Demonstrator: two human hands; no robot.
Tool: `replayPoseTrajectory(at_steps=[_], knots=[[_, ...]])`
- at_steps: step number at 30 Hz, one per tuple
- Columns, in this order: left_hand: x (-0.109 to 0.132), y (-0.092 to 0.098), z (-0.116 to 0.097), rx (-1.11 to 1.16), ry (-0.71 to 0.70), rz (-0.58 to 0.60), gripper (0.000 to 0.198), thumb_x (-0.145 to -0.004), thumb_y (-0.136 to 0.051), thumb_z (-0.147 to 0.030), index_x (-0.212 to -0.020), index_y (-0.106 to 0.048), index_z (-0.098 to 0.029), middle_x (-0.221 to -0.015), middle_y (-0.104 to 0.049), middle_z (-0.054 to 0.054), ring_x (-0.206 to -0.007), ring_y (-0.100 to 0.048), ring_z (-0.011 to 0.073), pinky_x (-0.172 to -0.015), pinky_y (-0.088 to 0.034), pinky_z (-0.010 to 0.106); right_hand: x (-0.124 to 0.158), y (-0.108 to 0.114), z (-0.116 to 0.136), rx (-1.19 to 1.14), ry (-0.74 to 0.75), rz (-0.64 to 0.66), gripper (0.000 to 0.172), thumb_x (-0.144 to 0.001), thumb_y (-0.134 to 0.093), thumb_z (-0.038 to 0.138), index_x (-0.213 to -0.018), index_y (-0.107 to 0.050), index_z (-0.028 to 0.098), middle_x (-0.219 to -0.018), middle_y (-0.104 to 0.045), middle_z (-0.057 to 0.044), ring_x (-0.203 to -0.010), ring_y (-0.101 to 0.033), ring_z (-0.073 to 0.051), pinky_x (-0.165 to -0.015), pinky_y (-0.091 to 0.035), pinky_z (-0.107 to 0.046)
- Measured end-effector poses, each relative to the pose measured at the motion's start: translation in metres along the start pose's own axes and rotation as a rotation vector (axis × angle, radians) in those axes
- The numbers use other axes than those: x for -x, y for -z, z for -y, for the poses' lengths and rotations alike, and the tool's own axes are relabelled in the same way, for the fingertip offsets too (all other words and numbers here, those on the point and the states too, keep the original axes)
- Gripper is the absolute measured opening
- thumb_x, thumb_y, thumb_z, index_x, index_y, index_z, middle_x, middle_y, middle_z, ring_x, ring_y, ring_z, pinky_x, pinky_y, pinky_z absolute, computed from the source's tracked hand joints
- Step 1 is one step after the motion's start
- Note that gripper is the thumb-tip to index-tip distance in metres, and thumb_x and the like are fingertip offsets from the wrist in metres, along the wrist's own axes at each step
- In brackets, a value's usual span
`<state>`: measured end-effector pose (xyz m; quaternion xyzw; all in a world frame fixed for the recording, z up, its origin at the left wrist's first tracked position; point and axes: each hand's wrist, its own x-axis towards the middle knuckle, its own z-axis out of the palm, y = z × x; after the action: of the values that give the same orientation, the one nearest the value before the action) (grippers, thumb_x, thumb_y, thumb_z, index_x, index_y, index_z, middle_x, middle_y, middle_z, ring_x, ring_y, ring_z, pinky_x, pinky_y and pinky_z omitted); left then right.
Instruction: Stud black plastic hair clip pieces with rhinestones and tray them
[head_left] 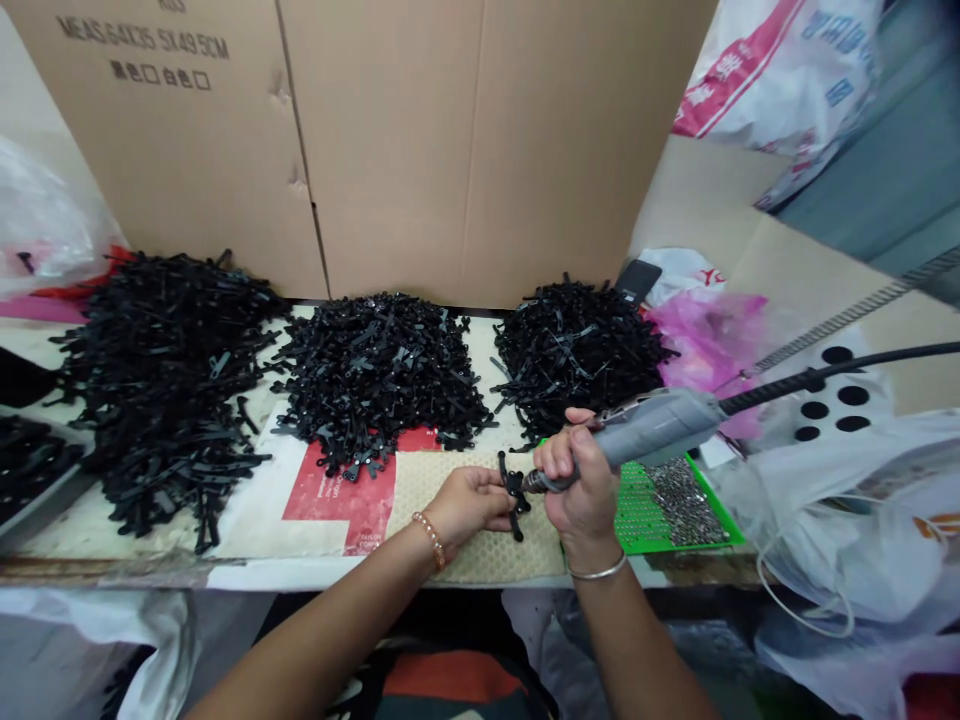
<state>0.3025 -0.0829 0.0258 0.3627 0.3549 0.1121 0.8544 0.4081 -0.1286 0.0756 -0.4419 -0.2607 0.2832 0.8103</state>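
In my left hand [469, 505] is a small black plastic part [514, 496], pinched between thumb and fingers over a beige textured mat [450, 555]. My right hand [581, 480] wraps round a grey electric screwdriver [656, 428] held sideways. Its tip points left and meets the black part, or comes very close; I cannot tell which. Behind the right wrist lies a green tray [634, 510] with rows of holes and many small metal screws [686, 500] heaped on its right side.
Three heaps of black parts, a left heap [172, 370], a middle heap [386, 375] and a right heap [581, 345], line the table before a large cardboard box [480, 150]. A coiled cable [862, 310] runs to the right. Plastic bags [847, 510] crowd the right side.
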Motion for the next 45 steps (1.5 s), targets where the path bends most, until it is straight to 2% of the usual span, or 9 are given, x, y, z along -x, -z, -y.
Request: replayPoseTrajectory(at_steps=[14,27,45], knots=[[0.0031,-0.0025,-0.0037,0.002,0.025,-0.009,0.020,-0.061,-0.070,-0.005,-0.081,-0.067,-0.008,-0.070,-0.066,0.005,-0.063,-0.062,0.0117,-0.061,-0.054,0.023,0.0023,0.0052,-0.0041,0.014,0.035,0.012,0.023,-0.077,-0.068,0.035,-0.090,-0.056,0.021,-0.046,-0.037,0.010,-0.039,-0.034,-0.007,-0.045,-0.035,-0.019],[0.0022,-0.0019,-0.0045,-0.005,0.027,0.008,0.025,-0.059,-0.076,-0.009,-0.082,-0.068,-0.009,-0.072,-0.067,0.005,-0.065,-0.063,0.0123,-0.062,-0.053,0.023,0.0032,0.0055,-0.0026,-0.014,0.071,0.030,0.018,-0.078,-0.068,0.032,-0.090,-0.058,0.021,-0.044,-0.038,0.010,-0.039,-0.034,-0.007,-0.045,-0.036,-0.019],[0.0017,-0.0017,-0.0048,0.006,0.036,0.004,0.023,-0.060,-0.073,-0.006,-0.082,-0.068,-0.009,-0.072,-0.068,0.005,-0.062,-0.063,0.0123,-0.063,-0.053,0.025,0.0063,0.0055,-0.0094,0.010,0.083,0.045,0.015,-0.080,-0.065,0.029,-0.091,-0.058,0.021,-0.046,-0.038,0.010,-0.040,-0.035,-0.007,-0.045,-0.036,-0.019]])
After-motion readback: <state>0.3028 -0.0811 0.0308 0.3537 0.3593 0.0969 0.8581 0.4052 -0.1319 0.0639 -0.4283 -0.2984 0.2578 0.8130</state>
